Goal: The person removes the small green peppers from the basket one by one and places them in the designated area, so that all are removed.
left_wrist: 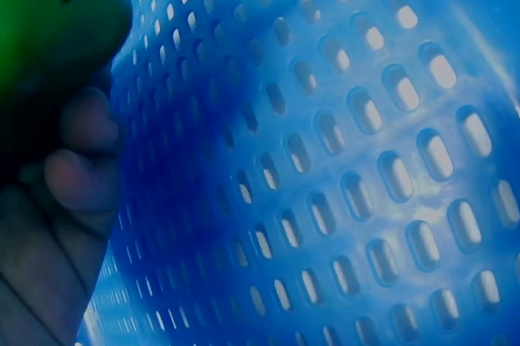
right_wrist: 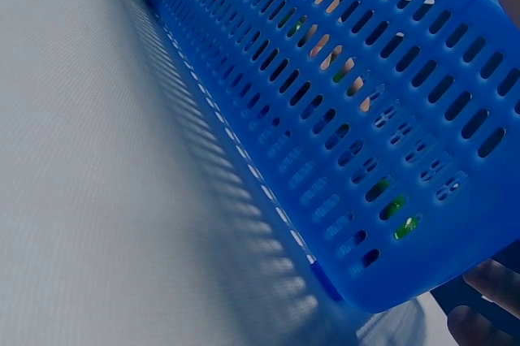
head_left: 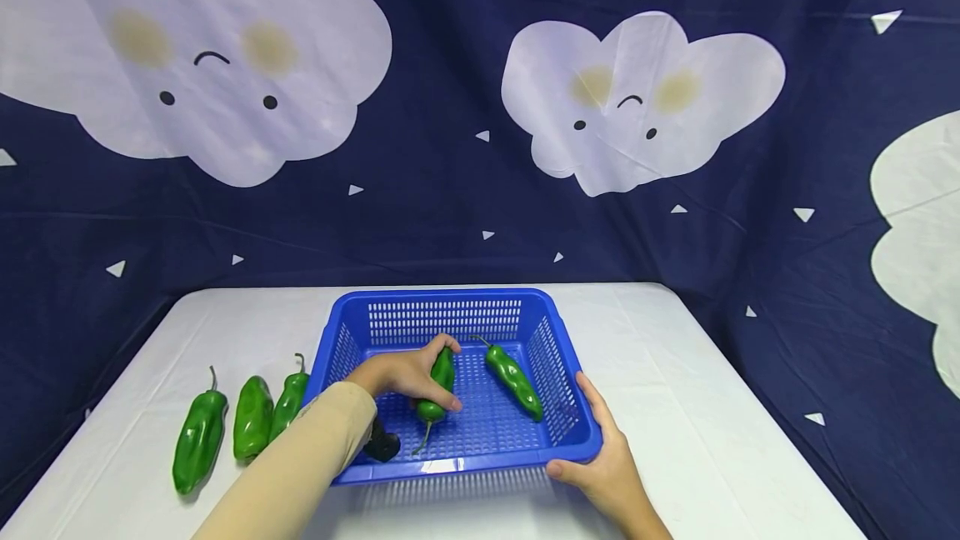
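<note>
Inside the blue plastic basket (head_left: 510, 460), my left hand (head_left: 401, 373) holds a green pepper (head_left: 443, 369) between thumb and fingers, its stem pointing toward me. The left wrist view shows the pepper (left_wrist: 61, 25) at upper left, with curled fingertips below it and the slotted basket wall beside. A second green pepper (head_left: 513, 382) lies in the right half of the basket, stem toward the back. My right hand (head_left: 606, 461) grips the basket's front right corner, thumb at the front rim and fingers along the right side. Fingertips (right_wrist: 496, 281) show at that corner in the right wrist view.
Left of the basket, three more green peppers lie on the white table (head_left: 720, 432): one farthest left (head_left: 199, 442), one in the middle (head_left: 253, 417) and one against the basket (head_left: 291, 397), partly behind my sleeve. A dark blue cloud-patterned cloth (head_left: 450, 215) hangs behind the table.
</note>
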{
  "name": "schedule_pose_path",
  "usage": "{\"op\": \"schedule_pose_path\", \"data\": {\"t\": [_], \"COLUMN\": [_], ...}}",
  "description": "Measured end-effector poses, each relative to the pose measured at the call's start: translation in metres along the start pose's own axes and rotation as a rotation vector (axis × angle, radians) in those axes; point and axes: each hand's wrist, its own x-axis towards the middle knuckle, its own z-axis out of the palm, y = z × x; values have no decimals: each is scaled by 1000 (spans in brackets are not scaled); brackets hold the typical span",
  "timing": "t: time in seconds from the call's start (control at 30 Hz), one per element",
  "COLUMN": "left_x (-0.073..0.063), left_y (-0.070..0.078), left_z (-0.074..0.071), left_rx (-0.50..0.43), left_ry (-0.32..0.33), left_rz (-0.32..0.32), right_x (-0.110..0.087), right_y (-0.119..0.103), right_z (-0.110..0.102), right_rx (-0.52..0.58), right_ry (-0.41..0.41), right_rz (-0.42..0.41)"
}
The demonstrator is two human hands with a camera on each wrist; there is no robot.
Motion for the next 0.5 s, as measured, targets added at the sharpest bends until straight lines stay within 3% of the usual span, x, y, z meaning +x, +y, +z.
{"op": "schedule_pose_path", "data": {"t": [0.5], "left_x": [-1], "left_y": [1], "left_z": [0], "left_rx": [-9], "left_ry": [-4], "left_rz": [8], "right_x": [-1], "right_y": [0], "right_z": [0], "right_rx": [-5], "right_ry": [1], "right_rz": [7]}}
